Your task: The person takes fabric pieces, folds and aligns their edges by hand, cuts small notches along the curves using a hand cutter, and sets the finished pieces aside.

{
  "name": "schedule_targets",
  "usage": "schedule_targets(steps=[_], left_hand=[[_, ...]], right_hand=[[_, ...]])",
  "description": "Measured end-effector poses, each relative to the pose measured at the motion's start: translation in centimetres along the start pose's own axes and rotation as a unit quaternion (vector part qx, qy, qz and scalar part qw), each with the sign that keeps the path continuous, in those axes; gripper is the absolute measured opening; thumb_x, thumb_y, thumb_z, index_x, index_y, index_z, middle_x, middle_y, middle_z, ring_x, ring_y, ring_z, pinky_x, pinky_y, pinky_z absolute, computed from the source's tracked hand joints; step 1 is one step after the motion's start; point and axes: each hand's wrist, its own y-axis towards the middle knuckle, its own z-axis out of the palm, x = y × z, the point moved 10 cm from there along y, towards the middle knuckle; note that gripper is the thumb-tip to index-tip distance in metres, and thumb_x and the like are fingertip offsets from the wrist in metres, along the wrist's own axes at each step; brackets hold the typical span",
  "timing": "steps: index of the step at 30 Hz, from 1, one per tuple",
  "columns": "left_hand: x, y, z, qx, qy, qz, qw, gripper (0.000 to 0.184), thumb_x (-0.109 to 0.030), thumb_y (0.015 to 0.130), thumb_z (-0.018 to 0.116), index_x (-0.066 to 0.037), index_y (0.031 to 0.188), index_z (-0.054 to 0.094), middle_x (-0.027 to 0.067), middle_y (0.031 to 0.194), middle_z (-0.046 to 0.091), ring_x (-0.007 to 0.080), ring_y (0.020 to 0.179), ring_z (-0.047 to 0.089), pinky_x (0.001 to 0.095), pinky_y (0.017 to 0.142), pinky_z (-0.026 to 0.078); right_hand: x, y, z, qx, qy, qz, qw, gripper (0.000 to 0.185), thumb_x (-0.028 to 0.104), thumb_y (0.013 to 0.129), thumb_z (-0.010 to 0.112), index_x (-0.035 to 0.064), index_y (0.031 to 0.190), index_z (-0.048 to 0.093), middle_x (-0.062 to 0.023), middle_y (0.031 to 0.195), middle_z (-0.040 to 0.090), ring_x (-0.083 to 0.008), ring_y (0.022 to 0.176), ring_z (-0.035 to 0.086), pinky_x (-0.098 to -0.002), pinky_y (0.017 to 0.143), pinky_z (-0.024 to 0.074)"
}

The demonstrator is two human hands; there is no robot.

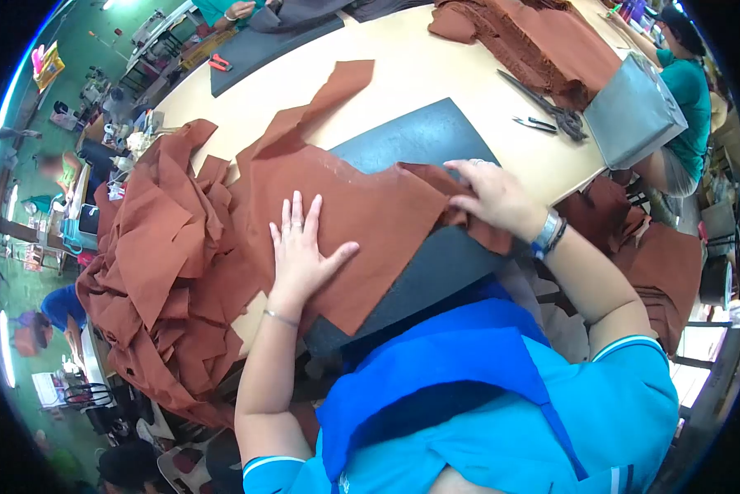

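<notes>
A rust-brown cut fabric piece [361, 222] lies over a dark board [423, 136] on the pale table. My left hand [300, 247] rests flat on the fabric with its fingers spread. At the fabric's right edge, my right hand [489, 193] has thumb and fingers bent around a folded part of the same cloth. Beneath the fingers, part of that fold is hidden. To the left of my left hand a large heap of matching brown fabric [160, 247] spills over the table edge.
More brown fabric [543, 41] lies at the far right of the table [469, 74]. Near it are scissors [534, 125], a dark tool [543, 99] and a grey metal box [633, 111]. A red-handled tool [219, 62] sits on another dark board [263, 58]. Several people work around.
</notes>
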Motion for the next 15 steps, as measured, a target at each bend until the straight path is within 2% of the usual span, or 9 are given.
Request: schedule_targets(steps=[1, 2, 4, 6, 7, 10, 11, 14, 15], left_hand=[[-0.8, -1.4, 0.0, 0.009, 0.009, -0.007, 1.000, 0.105, -0.070, 0.078, 0.067, -0.011, 0.157, 0.030, 0.0239, 0.163, 0.018, 0.0413, 0.152, 0.012, 0.0677, 0.116, 0.014], [-1.6, -2.8, -0.2, 0.017, 0.017, -0.014, 1.000, 0.105, -0.070, 0.079, 0.067, -0.011, 0.157, 0.028, 0.0243, 0.163, 0.018, 0.0417, 0.152, 0.012, 0.0688, 0.116, 0.014], [-3.2, -4.7, -0.8, 0.083, 0.045, -0.033, 0.995, 0.106, -0.072, 0.080, 0.065, -0.009, 0.157, 0.028, 0.0277, 0.161, 0.022, 0.0438, 0.151, 0.017, 0.0704, 0.114, 0.016], [-4.3, -5.8, -1.7, 0.167, 0.096, -0.062, 0.979, 0.104, -0.072, 0.080, 0.065, -0.009, 0.156, 0.031, 0.0290, 0.159, 0.026, 0.0447, 0.149, 0.021, 0.0703, 0.114, 0.017], [-5.1, -5.2, -1.9, 0.151, 0.127, -0.025, 0.980, 0.096, -0.070, 0.083, 0.063, -0.009, 0.153, 0.035, 0.0253, 0.158, 0.031, 0.0425, 0.148, 0.026, 0.0710, 0.114, 0.017], [-9.1, -0.4, -2.6, -0.030, 0.021, 0.156, 0.987, 0.075, -0.058, 0.085, 0.069, -0.008, 0.139, 0.054, 0.0206, 0.151, 0.042, 0.0380, 0.142, 0.037, 0.0637, 0.113, 0.027], [-9.8, 1.3, -2.0, -0.034, -0.032, 0.194, 0.980, 0.066, -0.053, 0.085, 0.071, -0.007, 0.129, 0.058, 0.0189, 0.144, 0.048, 0.0370, 0.135, 0.043, 0.0602, 0.110, 0.031], [-11.3, 4.6, -0.6, -0.046, -0.154, 0.276, 0.948, 0.043, -0.042, 0.083, 0.076, -0.005, 0.103, 0.065, 0.0135, 0.119, 0.061, 0.0331, 0.113, 0.056, 0.0504, 0.104, 0.039], [-11.6, 5.2, -0.5, -0.053, -0.170, 0.276, 0.945, 0.039, -0.040, 0.081, 0.078, -0.005, 0.096, 0.065, 0.0116, 0.109, 0.063, 0.0315, 0.105, 0.058, 0.0475, 0.101, 0.040]], right_hand=[[-1.6, 0.5, 0.4, 0.051, 0.030, 0.045, 0.997, 0.044, 0.024, 0.084, 0.075, 0.0074, 0.123, 0.063, -0.0162, 0.099, 0.065, -0.0331, 0.102, 0.063, -0.0428, 0.087, 0.0511], [-2.3, 0.8, -0.4, 0.038, 0.049, 0.029, 0.998, 0.031, 0.018, 0.084, 0.072, 0.0077, 0.113, 0.066, -0.0152, 0.088, 0.065, -0.0326, 0.094, 0.064, -0.0417, 0.084, 0.0516], [-2.7, 1.4, -2.2, -0.037, -0.064, -0.107, 0.992, 0.024, 0.012, 0.080, 0.068, 0.0056, 0.104, 0.065, -0.0152, 0.088, 0.063, -0.0320, 0.091, 0.062, -0.0403, 0.082, 0.0510], [-1.0, 2.1, -4.4, -0.054, -0.043, -0.173, 0.983, 0.021, 0.011, 0.079, 0.065, 0.0027, 0.098, 0.063, -0.0169, 0.087, 0.065, -0.0343, 0.086, 0.064, -0.0425, 0.080, 0.0523], [0.5, 2.1, -5.5, -0.060, -0.031, -0.208, 0.976, 0.019, 0.011, 0.078, 0.064, 0.0012, 0.095, 0.062, -0.0177, 0.086, 0.065, -0.0355, 0.084, 0.064, -0.0436, 0.078, 0.0530], [1.9, 2.9, -6.1, 0.051, -0.014, -0.109, 0.993, 0.016, 0.009, 0.076, 0.061, 0.0031, 0.091, 0.059, -0.0145, 0.088, 0.061, -0.0314, 0.090, 0.060, -0.0405, 0.082, 0.0496], [2.4, 3.1, -6.3, 0.068, -0.013, -0.116, 0.991, 0.017, 0.009, 0.076, 0.060, 0.0032, 0.092, 0.058, -0.0144, 0.088, 0.060, -0.0322, 0.089, 0.059, -0.0401, 0.082, 0.0490], [2.1, 4.1, -8.0, -0.005, -0.092, -0.125, 0.988, 0.020, 0.007, 0.075, 0.061, 0.0020, 0.095, 0.062, -0.0172, 0.083, 0.063, -0.0348, 0.085, 0.064, -0.0430, 0.078, 0.0512], [3.3, 3.8, -9.9, -0.104, -0.140, -0.188, 0.967, 0.017, 0.006, 0.077, 0.062, 0.0041, 0.094, 0.063, -0.0157, 0.085, 0.064, -0.0332, 0.087, 0.064, -0.0438, 0.078, 0.0511]])
